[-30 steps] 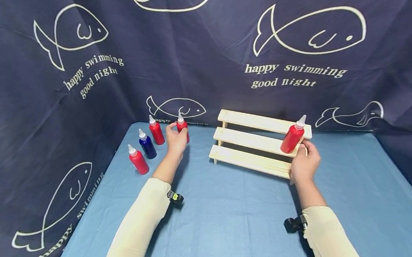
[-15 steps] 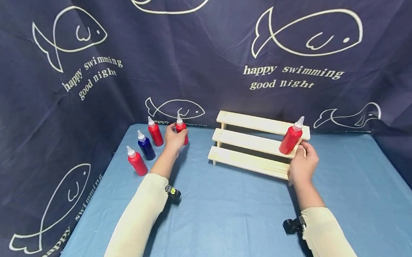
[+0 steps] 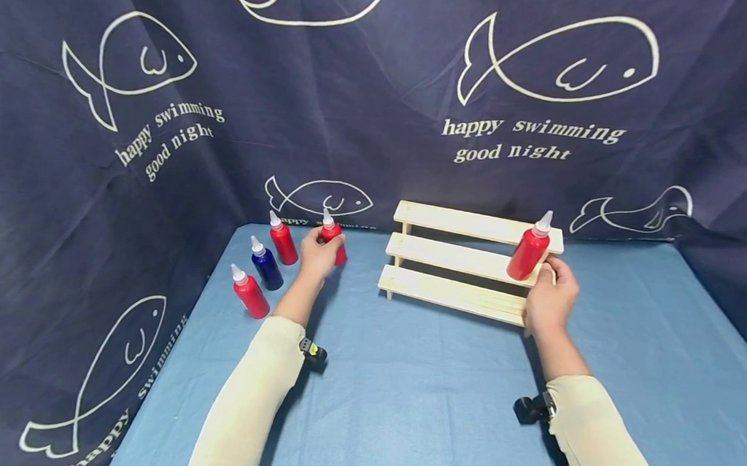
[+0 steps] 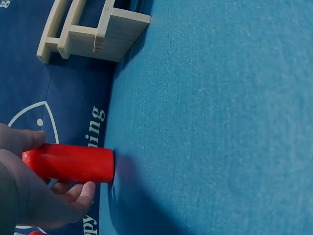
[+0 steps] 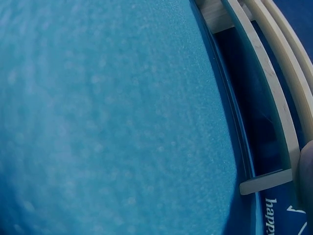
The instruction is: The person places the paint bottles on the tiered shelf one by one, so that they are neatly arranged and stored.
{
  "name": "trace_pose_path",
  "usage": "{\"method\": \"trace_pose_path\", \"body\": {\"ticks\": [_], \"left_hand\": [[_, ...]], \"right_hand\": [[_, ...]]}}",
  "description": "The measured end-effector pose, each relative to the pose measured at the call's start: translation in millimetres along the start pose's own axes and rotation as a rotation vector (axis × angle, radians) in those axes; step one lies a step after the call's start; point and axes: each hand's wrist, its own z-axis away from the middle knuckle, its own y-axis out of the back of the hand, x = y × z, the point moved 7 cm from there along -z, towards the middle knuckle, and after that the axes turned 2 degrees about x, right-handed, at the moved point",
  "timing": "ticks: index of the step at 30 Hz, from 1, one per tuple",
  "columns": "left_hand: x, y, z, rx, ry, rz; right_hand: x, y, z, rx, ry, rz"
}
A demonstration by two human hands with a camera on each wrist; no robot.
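Left arm [image 3: 255,392] is stretched out toward 1 o'clock, left hand [image 3: 316,258] wrapped round a red bottle [image 4: 73,164] at 9 o'clock from the wooden rack [image 3: 457,254]. Bottle's long axis is basically upright, nozzle [image 3: 328,219] up, tipped toward 11 in the head view. Right arm [image 3: 602,426] angles to 11, right hand [image 3: 551,294] holding the rack's 3 o'clock end.

Glossy, smooth red plastic here on the held bottle [image 4: 78,164]; pale, matt wood along the stepped rack [image 3: 453,256]; woven-looking cloth across the worktop [image 3: 393,395]; creased, dull fabric on the backdrop [image 3: 357,100]!
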Motion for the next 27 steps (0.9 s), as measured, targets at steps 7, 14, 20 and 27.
{"method": "trace_pose_path", "body": {"ticks": [7, 14, 20, 27], "left_hand": [[-2.7, -1.5, 2.3, -0.048, -0.001, 0.000], [-1.9, -5.3, 6.2, -0.109, -0.033, 0.002], [6.1, -8.1, 12.5, -0.143, -0.062, -0.013], [13.2, -10.3, 16.5, -0.173, -0.056, 0.018]], "right_hand": [[0, 0, -0.9, 0.005, 0.019, 0.000], [1, -1, 0.4, -0.003, 0.005, 0.004], [2, -1, 0.2, -0.008, 0.008, -0.011], [4, -1, -0.8, -0.009, -0.007, -0.057]]}}
